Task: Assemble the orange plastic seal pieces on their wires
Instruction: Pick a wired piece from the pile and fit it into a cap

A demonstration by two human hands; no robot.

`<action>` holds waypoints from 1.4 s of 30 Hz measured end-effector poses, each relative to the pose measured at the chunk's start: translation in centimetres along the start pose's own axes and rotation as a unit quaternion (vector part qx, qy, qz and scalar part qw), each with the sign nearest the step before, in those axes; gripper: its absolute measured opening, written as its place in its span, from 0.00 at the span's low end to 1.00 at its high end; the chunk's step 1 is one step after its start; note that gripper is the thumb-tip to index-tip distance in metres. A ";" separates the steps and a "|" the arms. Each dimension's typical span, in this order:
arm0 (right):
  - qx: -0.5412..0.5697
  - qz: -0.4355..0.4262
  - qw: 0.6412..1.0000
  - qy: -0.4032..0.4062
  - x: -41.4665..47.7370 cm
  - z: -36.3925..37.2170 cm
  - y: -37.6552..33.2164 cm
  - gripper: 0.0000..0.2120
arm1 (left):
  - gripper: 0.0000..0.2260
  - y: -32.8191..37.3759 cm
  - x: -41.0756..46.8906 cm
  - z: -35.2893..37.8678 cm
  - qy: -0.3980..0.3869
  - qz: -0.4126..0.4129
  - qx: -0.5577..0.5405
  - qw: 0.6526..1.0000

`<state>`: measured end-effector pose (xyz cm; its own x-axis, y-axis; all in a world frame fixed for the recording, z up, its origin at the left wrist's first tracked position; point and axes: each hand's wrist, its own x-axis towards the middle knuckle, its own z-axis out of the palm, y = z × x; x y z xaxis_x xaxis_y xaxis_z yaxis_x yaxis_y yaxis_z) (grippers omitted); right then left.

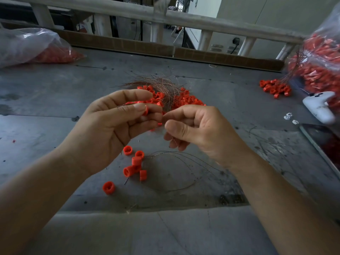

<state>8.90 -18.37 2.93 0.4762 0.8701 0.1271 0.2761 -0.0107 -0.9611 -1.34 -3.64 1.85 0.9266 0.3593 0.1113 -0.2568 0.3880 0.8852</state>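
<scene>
A clear plastic bag [27, 46] of orange pieces lies at the far left of a grey table [55, 100].

The left hand [114, 124] is raised over the middle of the table, palm toward the camera. Its thumb and curled fingers pinch one orange seal piece [145, 111], a small, short plastic ring. A thin wire [127, 104] runs across its fingers.

Below the hands, near the front edge, a loose ring [109, 187] and a little cluster of rings [135, 164] lie on the table, with dark wires curving away from the cluster to the right. Beyond the hands sit a fan of coppery wire strands [158, 85] and a heap of orange rings [184, 100].

The right hand [195, 129] is just beside the left, nearly touching it. Its thumb and forefinger are pressed together right next to the held ring, most likely on the wire's free end, though the strand is too fine to make out there.

The rings look light, hard and smooth, so they are probably best pinched by the outer wall, leaving the opening free. The wire looks springy and very thin. Gripping it close to the tip should keep it from bending as it is threaded.

Further right lie a small pile of finished seals [274, 87], a white controller [320, 107], and a large bag of finished seals [320, 61].
</scene>
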 end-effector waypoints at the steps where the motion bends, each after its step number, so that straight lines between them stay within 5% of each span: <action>1: -0.010 0.003 1.000 -0.003 0.0 0.1 0.1 0.06 | 0.09 0.1 0.0 0.0 0.000 0.003 -0.002 1.000; 6: -0.050 -0.011 0.998 0.021 0.0 -0.5 -0.1 0.08 | 0.08 0.2 0.0 -0.1 -0.015 -0.001 0.027 1.000; 10: -0.109 -0.039 0.993 0.036 0.0 -1.2 -0.1 0.10 | 0.08 0.3 -0.2 -0.3 -0.031 -0.011 0.155 0.987; 15: -0.280 0.011 0.960 -0.009 0.4 -0.8 1.3 0.03 | 0.15 -0.8 0.0 -0.9 0.020 0.025 0.461 0.887; 18: -0.340 0.027 0.939 -0.043 0.6 -0.3 1.9 0.02 | 0.15 -1.1 0.2 -1.3 0.011 0.003 0.484 0.875; 22: -0.364 0.042 0.927 -0.083 0.6 -0.2 2.1 0.02 | 0.02 -1.4 0.6 -2.0 0.025 0.006 0.490 0.871; 25: -0.364 0.041 0.927 -0.083 0.6 -0.3 2.1 0.03 | 0.05 -1.9 1.1 -2.5 0.049 0.076 0.563 0.822; 28: -0.365 0.031 0.929 -0.056 0.6 -0.5 2.0 0.05 | 0.07 -2.6 1.5 -2.6 0.015 0.098 0.623 0.776; 36: -0.366 0.031 0.920 0.139 1.0 -2.6 2.1 0.06 | 0.25 -3.6 2.2 -3.0 -0.060 0.058 0.687 0.722; 42: -0.361 0.044 0.911 0.193 1.2 -3.1 2.4 0.07 | 0.13 -3.4 2.1 -2.9 -0.054 0.104 0.692 0.712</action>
<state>12.77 -18.89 1.54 0.7429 0.6132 0.2685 0.6337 -0.5150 -0.5772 0.67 -1.73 -2.26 0.9433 0.1904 0.2721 0.0566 -0.8996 0.4331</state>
